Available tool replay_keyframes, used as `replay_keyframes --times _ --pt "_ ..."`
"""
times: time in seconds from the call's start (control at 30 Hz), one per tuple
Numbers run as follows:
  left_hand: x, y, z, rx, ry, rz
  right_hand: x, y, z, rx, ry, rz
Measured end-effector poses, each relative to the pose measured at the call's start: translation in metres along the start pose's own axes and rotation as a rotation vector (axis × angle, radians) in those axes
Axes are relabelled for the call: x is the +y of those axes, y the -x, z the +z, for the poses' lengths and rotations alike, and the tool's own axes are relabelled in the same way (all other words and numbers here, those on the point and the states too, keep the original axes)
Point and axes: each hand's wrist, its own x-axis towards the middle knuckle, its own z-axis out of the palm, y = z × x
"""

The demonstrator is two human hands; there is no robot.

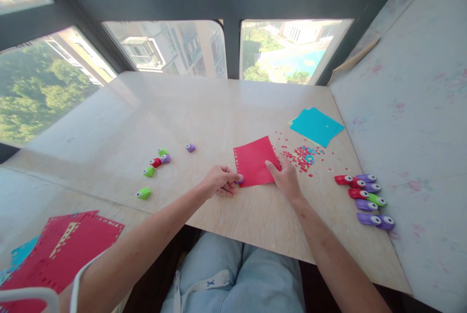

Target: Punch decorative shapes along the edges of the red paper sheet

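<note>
Red paper lies under the fingers; the punch at the left fingertips is purple. Red and blue confetti beyond the right fingers, then turquoise sheets.

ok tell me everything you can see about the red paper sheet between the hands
The red sheet is a roughly square piece of thin, matte paper lying flat on the pale table, turned slightly askew. A row of small punched holes runs along its left edge. The left hand meets its lower left corner, where a small purple punch sits at the edge. The right hand presses its fingertips on the sheet's right side. Red and blue confetti lies scattered just to its right.
</note>
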Motion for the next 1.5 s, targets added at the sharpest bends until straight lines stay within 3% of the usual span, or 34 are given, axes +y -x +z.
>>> replay_keyframes --times 0.23,0.43,0.7,0.97,1.2,1.37,1.5 --pt "-0.006 -0.002 0.002 0.038 0.030 0.030 0.006 0.000 0.001 0.028 0.050 0.019" --pt "0.002 0.000 0.000 0.046 -0.030 0.010 0.008 0.000 0.003 0.057 0.012 0.029" --pt "0.003 0.001 -0.003 0.004 -0.047 0.018 0.007 -0.002 0.002 0.038 0.026 0.025" --pt "-0.013 0.004 -0.004 0.003 -0.069 0.162 0.004 -0.004 -0.002 0.053 0.000 -0.016" --pt "-0.025 0.003 0.013 0.263 -0.022 0.324 0.014 -0.011 -0.009 0.164 -0.007 0.045" --pt "-0.039 0.001 0.013 0.257 -0.281 0.544 0.019 -0.014 -0.016 0.218 0.014 0.047" --pt "-0.045 -0.001 0.013 0.301 -0.371 0.614 0.022 -0.015 -0.018 0.243 0.022 0.059"
